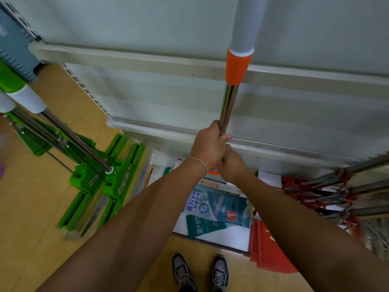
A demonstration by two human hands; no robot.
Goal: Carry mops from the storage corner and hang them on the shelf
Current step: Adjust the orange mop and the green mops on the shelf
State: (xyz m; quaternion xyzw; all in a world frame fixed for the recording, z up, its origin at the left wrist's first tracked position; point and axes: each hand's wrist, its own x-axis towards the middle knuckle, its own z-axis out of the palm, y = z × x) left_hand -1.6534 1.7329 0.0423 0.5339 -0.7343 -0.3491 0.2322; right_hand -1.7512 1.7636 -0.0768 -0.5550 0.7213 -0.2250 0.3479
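I hold a mop upright in front of the white shelf back panel. Its shiny metal pole carries an orange collar and a grey grip above, running out of the top of the frame. My left hand is wrapped around the pole. Just below it my right hand also grips the pole. The mop's head is hidden behind my hands and forearms. A thin band circles my left wrist.
Green sponge mops hang at the left. Red-and-metal mops hang at the right. Packaged goods and red items lie on the bottom shelf. My shoes stand on a tan floor.
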